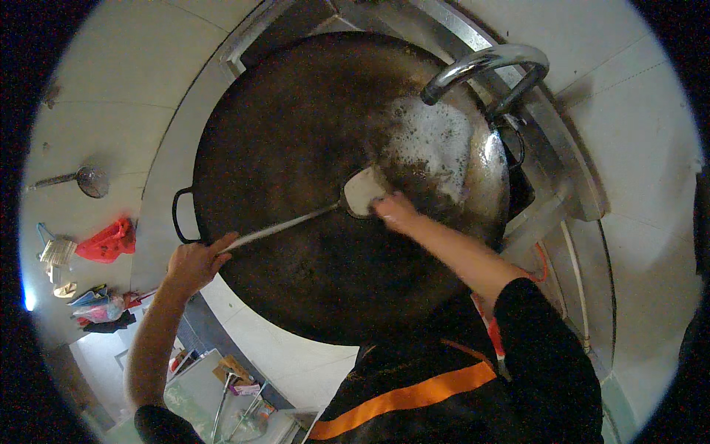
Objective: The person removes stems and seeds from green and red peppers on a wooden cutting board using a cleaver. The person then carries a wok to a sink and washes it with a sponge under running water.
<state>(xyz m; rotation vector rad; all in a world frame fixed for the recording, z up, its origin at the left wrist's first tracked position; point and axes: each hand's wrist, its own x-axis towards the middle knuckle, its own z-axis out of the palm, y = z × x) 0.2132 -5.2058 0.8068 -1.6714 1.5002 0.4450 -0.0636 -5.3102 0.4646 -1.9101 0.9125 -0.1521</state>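
Observation:
A very large dark wok (277, 139) lies below me, with foamy water (432, 144) pooled at its upper right. My left hand (197, 263) is closed around the handle of a long-handled metal utensil (283, 225), near the wok's left rim. At the utensil's far end, over the middle of the wok, is a pale flat pad or cloth (363, 191). My right hand (395, 212) is blurred and touches the pad's lower right edge; its fingers are partly hidden, so its grip is unclear. The utensil's head is mostly covered by the pad.
A curved chrome faucet (488, 58) reaches over the wok's upper right rim. Loop handles stand out at the wok's left (180, 216) and right. On the tiled wall at left hang a mesh strainer (92, 182) and a red plastic bag (111, 241). Hoses run at lower right.

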